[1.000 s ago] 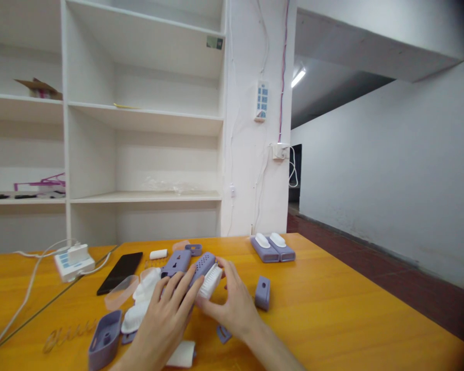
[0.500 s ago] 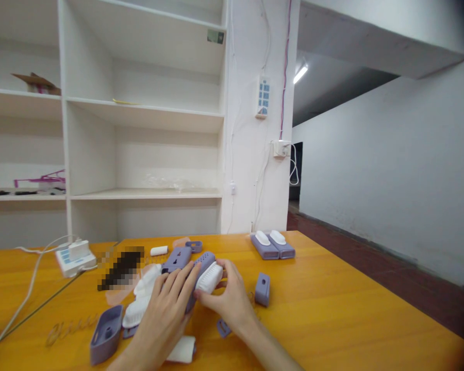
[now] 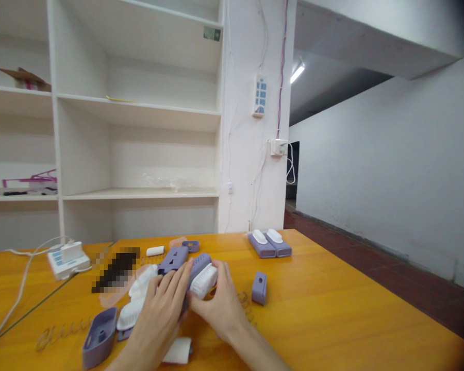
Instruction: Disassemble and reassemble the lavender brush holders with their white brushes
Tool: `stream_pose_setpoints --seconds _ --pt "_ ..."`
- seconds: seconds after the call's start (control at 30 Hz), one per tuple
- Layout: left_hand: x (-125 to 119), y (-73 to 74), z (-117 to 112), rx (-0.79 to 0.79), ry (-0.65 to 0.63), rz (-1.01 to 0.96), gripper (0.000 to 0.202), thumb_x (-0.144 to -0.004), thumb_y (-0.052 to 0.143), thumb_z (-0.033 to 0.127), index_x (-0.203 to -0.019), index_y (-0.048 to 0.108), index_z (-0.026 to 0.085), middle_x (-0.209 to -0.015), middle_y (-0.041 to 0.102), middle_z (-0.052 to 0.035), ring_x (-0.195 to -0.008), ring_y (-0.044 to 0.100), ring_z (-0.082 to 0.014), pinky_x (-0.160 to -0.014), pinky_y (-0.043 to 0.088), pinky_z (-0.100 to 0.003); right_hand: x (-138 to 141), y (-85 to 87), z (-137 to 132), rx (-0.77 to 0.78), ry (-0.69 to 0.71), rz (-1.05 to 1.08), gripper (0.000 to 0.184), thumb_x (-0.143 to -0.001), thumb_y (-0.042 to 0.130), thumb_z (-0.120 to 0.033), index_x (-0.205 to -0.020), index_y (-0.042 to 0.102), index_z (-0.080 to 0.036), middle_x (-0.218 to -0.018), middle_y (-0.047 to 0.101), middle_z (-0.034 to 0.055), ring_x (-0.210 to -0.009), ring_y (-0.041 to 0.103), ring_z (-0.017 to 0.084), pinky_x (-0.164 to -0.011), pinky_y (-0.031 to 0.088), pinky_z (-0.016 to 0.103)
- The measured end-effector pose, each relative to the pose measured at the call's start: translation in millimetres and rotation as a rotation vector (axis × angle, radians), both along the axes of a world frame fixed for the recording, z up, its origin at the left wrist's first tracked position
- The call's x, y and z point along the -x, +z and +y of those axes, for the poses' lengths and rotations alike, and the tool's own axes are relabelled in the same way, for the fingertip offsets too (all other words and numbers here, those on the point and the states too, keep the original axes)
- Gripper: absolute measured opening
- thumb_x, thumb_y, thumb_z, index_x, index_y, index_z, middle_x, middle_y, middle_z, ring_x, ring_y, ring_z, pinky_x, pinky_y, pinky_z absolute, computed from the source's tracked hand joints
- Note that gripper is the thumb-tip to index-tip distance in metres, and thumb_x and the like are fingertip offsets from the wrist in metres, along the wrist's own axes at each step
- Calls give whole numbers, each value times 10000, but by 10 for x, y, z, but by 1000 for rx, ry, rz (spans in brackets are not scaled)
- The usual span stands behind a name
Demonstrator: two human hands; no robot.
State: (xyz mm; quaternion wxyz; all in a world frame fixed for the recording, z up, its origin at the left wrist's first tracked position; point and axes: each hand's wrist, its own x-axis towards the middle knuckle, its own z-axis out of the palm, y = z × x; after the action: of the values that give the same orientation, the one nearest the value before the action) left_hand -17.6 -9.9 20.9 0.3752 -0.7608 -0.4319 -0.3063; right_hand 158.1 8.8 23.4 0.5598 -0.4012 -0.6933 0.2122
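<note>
Left hand (image 3: pixel 160 296) arched around purple casing (image 3: pixel 199 263), right hand (image 3: pixel 220 301) in pinch on white brush (image 3: pixel 203 281)

The far left is filled by a tall, white shelving unit (image 3: pixel 54 154). In its left bay, a brown, open-flapped cardboard box (image 3: pixel 26 81) is placed one shelf above a magenta, thin-barred frame (image 3: pixel 33 180); in the bay to the right, a thin yellow strip (image 3: pixel 118 99) is laid above crumpled, clear plastic film (image 3: pixel 166 182). On the white, square-edged pillar (image 3: pixel 242 154), an oblong, white socket strip with blue panels (image 3: pixel 260 95) is mounted. At the left of the glossy, orange wooden table (image 3: pixel 332 314), a white, blue-panelled socket block (image 3: pixel 64 267) is set. At far right, a reddish-brown floor (image 3: pixel 355 257) is bordered by a long, white wall (image 3: pixel 390 154).
</note>
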Motion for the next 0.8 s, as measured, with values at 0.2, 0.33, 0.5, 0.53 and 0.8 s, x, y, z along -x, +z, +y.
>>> stream_pose_setpoints --seconds 0.2,0.33,0.5,0.53,0.8 --pt "41 -13 14 32 -51 5 760 -818 527 57 -1547 321 121 -1442 599 -145 -1170 576 -309 -989 395 -425 -9 -14 42 -41 1 41 654 -681 775 -243 -1271 496 -211 -1202 618 67 -1120 623 259 -995 526 387" --pt "-15 32 -24 9 -57 11 717 -844 499 57 -1539 345 140 -1444 600 -144 -1179 571 -324 -994 389 -446 9 -7 63 -74 20 68 773 -667 744 -185 -1375 438 -227 -1305 592 91 -1185 609 270 -977 544 378" --pt "-75 49 -47 -21 -49 7 821 -853 476 41 -1611 170 127 -1388 636 -157 -1083 602 -327 -945 399 -444 42 35 -8 -62 26 38 751 -666 705 -151 -1367 445 -215 -1265 592 82 -1196 596 266 -1057 495 398" --pt "-80 45 -45 -22 -40 3 849 -852 471 36 -1620 117 116 -1386 633 -166 -1064 604 -326 -928 404 -439 51 45 -31 -64 7 32 730 -671 695 -149 -1357 452 -208 -1246 590 82 -1191 593 265 -1069 483 401" --pt "-60 53 -31 82 -25 -42 945 -813 481 17 -1628 17 134 -1418 592 -149 -1088 581 -328 -971 420 -441 96 107 -102 -47 -66 -16 653 -671 669 -157 -1291 468 -192 -1187 582 86 -1157 588 270 -1067 470 402"
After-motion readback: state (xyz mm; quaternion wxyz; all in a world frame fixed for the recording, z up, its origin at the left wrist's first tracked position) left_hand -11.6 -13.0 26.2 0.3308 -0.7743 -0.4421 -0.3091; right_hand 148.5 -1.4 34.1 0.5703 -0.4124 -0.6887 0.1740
